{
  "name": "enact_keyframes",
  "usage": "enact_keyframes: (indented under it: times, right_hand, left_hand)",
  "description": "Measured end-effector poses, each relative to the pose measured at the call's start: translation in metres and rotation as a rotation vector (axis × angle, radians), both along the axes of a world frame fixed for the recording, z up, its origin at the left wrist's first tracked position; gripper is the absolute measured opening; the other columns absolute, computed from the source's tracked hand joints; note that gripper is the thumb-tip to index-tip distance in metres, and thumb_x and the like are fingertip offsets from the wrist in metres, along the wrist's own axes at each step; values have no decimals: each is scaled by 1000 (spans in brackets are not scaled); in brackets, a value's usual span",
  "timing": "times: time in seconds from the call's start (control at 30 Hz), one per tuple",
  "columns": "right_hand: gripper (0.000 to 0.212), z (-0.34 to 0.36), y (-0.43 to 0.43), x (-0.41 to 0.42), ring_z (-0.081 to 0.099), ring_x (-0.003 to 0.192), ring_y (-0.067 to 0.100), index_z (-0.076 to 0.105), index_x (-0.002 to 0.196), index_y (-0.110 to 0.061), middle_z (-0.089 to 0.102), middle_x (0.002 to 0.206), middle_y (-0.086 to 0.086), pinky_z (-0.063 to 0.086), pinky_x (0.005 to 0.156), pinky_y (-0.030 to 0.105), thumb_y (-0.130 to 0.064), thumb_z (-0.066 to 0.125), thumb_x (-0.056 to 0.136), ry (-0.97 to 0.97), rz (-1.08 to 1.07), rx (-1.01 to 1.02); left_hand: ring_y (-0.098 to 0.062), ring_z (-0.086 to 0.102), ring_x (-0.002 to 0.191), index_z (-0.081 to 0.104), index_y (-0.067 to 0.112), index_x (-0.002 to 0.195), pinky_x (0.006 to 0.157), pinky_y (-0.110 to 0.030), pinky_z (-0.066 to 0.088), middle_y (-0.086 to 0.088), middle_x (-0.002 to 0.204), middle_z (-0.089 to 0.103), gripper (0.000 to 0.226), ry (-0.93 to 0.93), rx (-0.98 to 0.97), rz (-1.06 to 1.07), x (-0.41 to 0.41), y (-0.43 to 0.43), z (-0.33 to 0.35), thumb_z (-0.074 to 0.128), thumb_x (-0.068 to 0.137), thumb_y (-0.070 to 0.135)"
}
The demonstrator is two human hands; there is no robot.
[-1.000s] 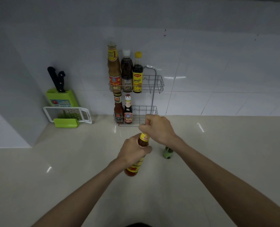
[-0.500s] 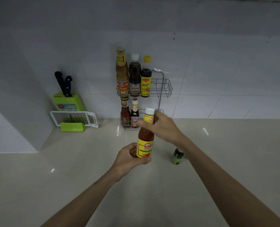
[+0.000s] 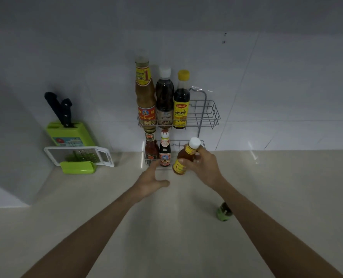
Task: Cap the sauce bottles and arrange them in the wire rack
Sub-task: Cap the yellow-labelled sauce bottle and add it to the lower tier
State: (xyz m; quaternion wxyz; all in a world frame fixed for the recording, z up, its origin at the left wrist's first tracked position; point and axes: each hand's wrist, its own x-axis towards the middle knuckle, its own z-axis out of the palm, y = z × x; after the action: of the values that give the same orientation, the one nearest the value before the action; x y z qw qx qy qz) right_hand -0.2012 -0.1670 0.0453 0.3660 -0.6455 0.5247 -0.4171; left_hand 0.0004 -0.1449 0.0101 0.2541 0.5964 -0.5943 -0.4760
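My right hand (image 3: pixel 203 166) grips a white-capped orange chili sauce bottle (image 3: pixel 183 157) with a yellow label, tilted, just in front of the lower tier of the two-tier wire rack (image 3: pixel 208 117). My left hand (image 3: pixel 151 180) hovers open below the rack, holding nothing. The upper tier holds three capped bottles: a tall brown one (image 3: pixel 145 93), a dark one with a white cap (image 3: pixel 164 97) and a yellow-capped one (image 3: pixel 181 99). Two small bottles (image 3: pixel 158 150) stand at the left of the lower tier. A small green-capped bottle (image 3: pixel 223 211) stands on the counter beside my right forearm.
A green knife block (image 3: pixel 70 133) with two black-handled knives stands at the left against the wall, with a white and green grater (image 3: pixel 78 157) lying in front of it. The beige counter (image 3: pixel 166 227) meets a white tiled wall behind the rack.
My left hand has let go of the sauce bottle and opened. My right hand now carries the capped bottle alone, up and toward the rack's lower tier.
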Motion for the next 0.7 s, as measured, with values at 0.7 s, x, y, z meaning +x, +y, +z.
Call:
enact_keyframes:
  times: [0.7]
  right_hand:
    - [44, -75, -114, 29, 61, 95, 25, 55, 109, -7, 66, 104, 12, 41, 73, 27, -30, 76, 79, 339, -15, 109]
  left_hand:
    - [-13, 41, 132, 24, 13, 150, 107, -22, 34, -3, 147, 39, 88, 73, -176, 185, -22, -58, -33, 69, 77, -5]
